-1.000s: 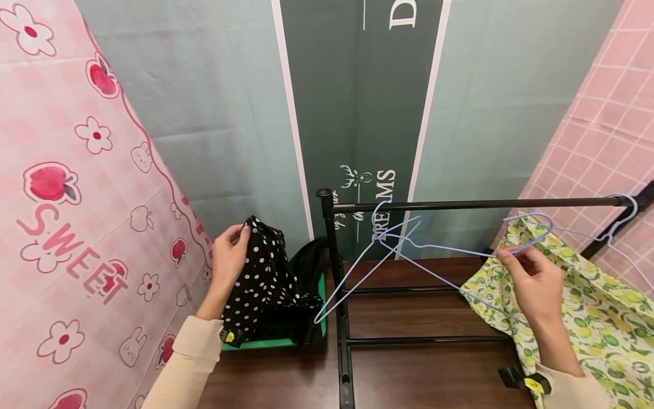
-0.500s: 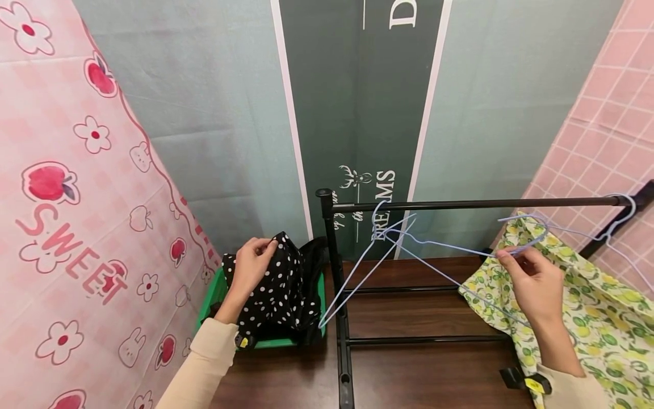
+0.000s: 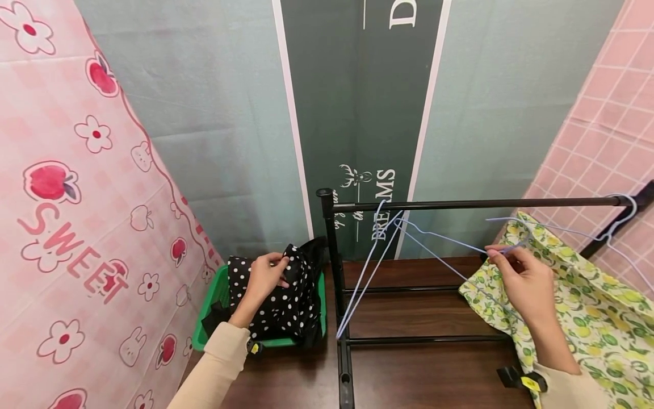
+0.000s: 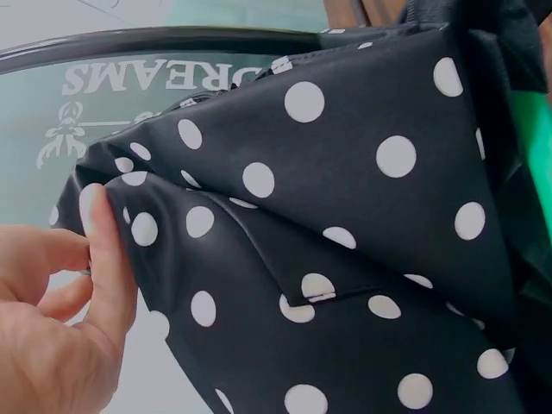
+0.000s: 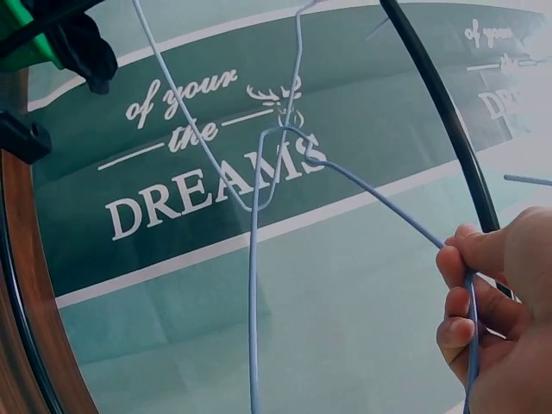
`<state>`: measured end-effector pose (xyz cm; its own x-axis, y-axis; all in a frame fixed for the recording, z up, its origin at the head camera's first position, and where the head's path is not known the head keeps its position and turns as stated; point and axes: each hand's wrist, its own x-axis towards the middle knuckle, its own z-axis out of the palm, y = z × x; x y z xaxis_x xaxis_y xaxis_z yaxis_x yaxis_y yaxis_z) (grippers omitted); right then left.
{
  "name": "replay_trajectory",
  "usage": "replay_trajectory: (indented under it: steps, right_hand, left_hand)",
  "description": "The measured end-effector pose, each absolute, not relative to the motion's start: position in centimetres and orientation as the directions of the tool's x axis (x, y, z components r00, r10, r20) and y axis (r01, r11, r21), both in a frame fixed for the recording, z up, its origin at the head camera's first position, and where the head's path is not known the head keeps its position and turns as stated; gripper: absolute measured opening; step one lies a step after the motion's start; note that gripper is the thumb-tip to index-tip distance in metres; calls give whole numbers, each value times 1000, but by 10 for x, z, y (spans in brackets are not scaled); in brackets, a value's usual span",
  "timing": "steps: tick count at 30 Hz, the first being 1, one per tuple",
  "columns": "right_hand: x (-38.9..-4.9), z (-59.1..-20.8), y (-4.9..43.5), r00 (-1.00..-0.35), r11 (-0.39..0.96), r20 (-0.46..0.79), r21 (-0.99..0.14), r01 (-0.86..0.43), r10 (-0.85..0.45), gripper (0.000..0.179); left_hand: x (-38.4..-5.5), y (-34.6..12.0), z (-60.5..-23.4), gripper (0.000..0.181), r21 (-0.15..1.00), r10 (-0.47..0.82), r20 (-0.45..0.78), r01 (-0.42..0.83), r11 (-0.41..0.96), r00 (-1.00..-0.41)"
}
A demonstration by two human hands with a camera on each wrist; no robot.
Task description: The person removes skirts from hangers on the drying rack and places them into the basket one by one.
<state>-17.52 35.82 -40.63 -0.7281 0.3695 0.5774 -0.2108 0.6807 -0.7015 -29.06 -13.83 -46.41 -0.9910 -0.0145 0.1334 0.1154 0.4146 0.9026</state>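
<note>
My left hand (image 3: 265,275) pinches the top edge of a black cloth garment with white dots (image 3: 278,315). The lower part of the garment lies in a green basket (image 3: 217,287). Close up in the left wrist view, the fabric (image 4: 362,190) drapes in folds from the fingers. On the right, my right hand (image 3: 526,278) holds one end of a blue wire hanger (image 3: 460,242), thumb against fingers. That hanger's wire (image 5: 379,199) crosses a second blue hanger (image 5: 297,65), which hooks over the black rail (image 3: 485,204).
A black upright post (image 3: 343,352) stands right of the basket. Lemon-print fabric (image 3: 598,301) hangs at the far right, below another blue hanger (image 3: 610,236). Two lower black bars cross above the brown wooden surface (image 3: 434,375). Patterned cloths cover the walls.
My left hand has moved right and down, lowering the dotted garment over the basket. My right hand has shifted slightly left with its hanger, and the hanging hanger's lower corner has swung right.
</note>
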Motion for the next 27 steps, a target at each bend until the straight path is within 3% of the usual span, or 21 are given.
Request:
replay_trajectory:
  steps: [9,27]
  right_hand:
    - [-178,-406,357,-760,711,565,-674,-199,323,15]
    - [-186,-402,347,-782,712,577,-650,-267,234,14]
  left_hand:
    - [-291,-126,-482,16,937,-19,29,21,348,-999]
    - [-290,-119,-515,17,916,14,13,17,401,-1000]
